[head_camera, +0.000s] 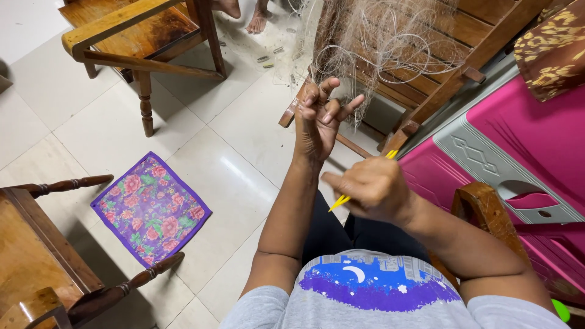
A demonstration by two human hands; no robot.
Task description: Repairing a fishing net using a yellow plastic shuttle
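Note:
My left hand (320, 119) is raised in front of me, fingers spread and hooked into the thin pale strands of a fishing net (372, 42). The net hangs in a tangled bunch over a wooden chair (469, 45) ahead. My right hand (368, 189) is closed around a slim yellow netting needle (339, 202), whose ends stick out below and above the fist. The right hand sits just below and to the right of the left wrist. Fine line between the two hands is too thin to make out.
A purple floral cloth (151, 208) lies on the white tiled floor to the left. Wooden chairs stand at the top left (131, 36) and bottom left (49, 256). A pink plastic cabinet (518, 152) is at the right. Another person's bare feet (256, 18) show at the top.

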